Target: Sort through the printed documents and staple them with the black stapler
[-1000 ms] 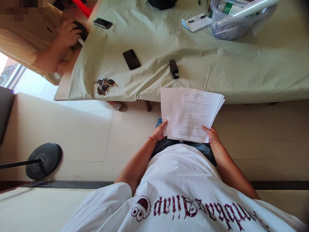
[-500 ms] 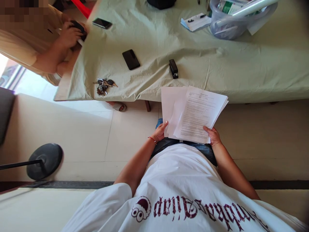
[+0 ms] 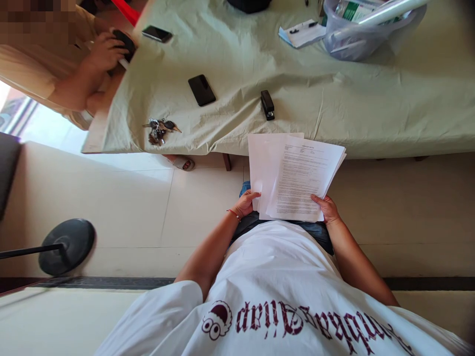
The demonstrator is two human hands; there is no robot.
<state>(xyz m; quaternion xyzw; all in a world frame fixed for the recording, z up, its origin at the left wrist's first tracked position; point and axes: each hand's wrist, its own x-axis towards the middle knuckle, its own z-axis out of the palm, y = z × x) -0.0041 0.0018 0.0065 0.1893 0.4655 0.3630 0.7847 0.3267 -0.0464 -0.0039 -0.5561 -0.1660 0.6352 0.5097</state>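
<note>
Over my lap I hold a loose stack of paper sheets (image 3: pixel 306 173), fanned out unevenly; the top sheet on the right carries printed text. My left hand (image 3: pixel 246 203) grips the left, blank-looking sheets (image 3: pixel 264 163) at their lower left edge, thumb on top. At the lower right edge, my right hand (image 3: pixel 326 207) pinches the printed sheets, its thumb on the front one. The fingers of both hands are hidden beneath the paper. Beyond the top edge of the sheets, a black stapler (image 3: pixel 267 105) lies on the table.
On the green tablecloth (image 3: pixel 230 59) lie keys (image 3: pixel 160 130), a dark phone or wallet (image 3: pixel 201 90), another phone (image 3: pixel 156 34), a notepad (image 3: pixel 302 33) and a plastic basket (image 3: pixel 356 42). Another person's hand (image 3: pixel 106 52) holds a dark object at the left. A round black stand base (image 3: pixel 67 246) is on the floor.
The printed sheets have shifted slightly left over the blank-looking ones, narrowing the fan. My left thumb has moved a little further onto the paper.
</note>
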